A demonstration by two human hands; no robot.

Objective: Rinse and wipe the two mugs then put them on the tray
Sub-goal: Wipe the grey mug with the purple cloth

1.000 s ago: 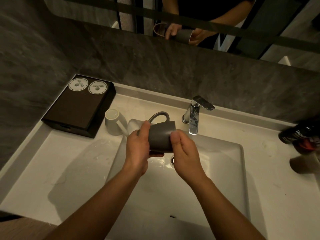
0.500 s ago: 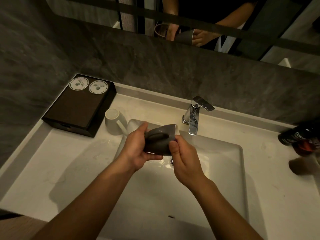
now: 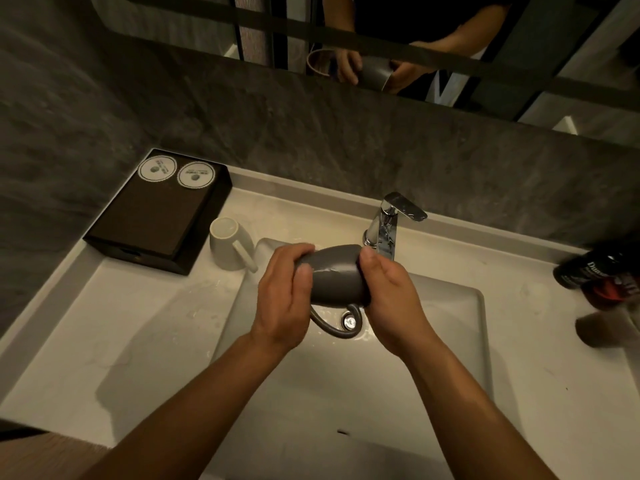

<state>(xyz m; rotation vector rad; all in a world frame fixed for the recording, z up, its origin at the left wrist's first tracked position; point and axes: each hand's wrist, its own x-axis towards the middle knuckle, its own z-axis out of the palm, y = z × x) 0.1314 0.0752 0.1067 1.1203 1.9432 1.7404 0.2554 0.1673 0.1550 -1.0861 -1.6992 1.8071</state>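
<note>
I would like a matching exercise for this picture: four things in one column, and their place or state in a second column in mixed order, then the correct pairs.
Things:
1. grey mug
2. white mug
3. dark tray
4. tap

Places or states:
A. at the back rim of the basin, no water seen running
B. upside down on the counter, beside the tray
C. lying sideways between the left hand and right hand, handle pointing down
D. in the left back corner, two round paper discs on it

Pairs: 1-C, 2-B, 3-D, 4-A
</note>
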